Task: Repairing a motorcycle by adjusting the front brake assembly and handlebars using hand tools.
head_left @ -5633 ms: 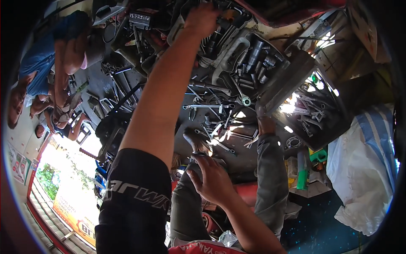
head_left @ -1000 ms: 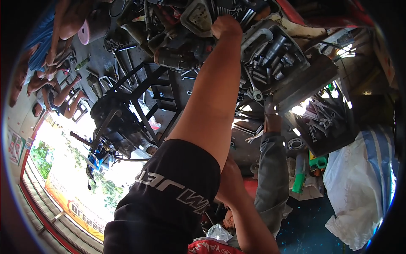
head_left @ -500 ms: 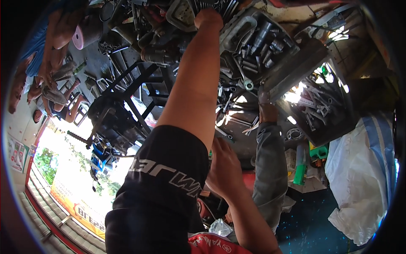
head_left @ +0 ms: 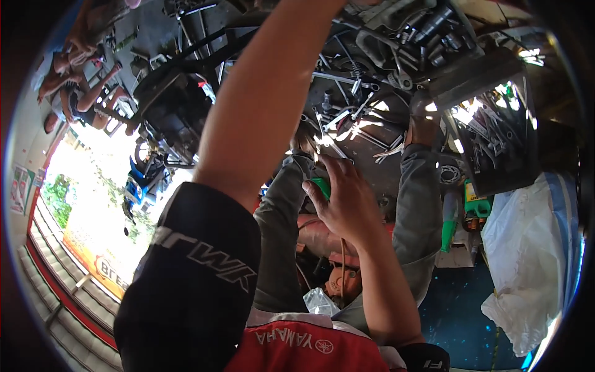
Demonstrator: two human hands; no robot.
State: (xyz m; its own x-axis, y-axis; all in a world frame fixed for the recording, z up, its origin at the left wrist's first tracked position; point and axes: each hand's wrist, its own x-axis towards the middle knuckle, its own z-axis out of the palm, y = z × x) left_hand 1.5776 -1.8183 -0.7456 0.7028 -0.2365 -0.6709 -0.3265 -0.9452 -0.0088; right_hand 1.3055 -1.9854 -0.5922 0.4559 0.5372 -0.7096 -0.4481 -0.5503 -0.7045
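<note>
My left arm [head_left: 266, 99] reaches up across the picture to the top edge, and the hand at its end lies beyond the frame except perhaps for a sliver of skin. Below it, between my knees, hangs my right hand [head_left: 347, 195], thumb and fingers apart. Something green [head_left: 320, 185] shows between thumb and forefinger; whether the hand touches it I cannot tell. Past the fingertips, spanners [head_left: 365, 102] and other metal tools lie scattered on the dark floor. A coil spring [head_left: 355, 68] is among them.
A tray of sockets [head_left: 437, 40] is at the upper right, above a dark bin of spanners [head_left: 496, 130]. Green bottles [head_left: 476, 201] and a white sack [head_left: 527, 248] lie right. Dark machinery [head_left: 176, 115] is left, with people [head_left: 77, 87] beyond. A red machine [head_left: 316, 232] is between my legs.
My view has shifted, so the tray and bin appear farther right. My left hand, formerly over tools at the top, has left the frame. My right hand has come out from behind the left arm.
</note>
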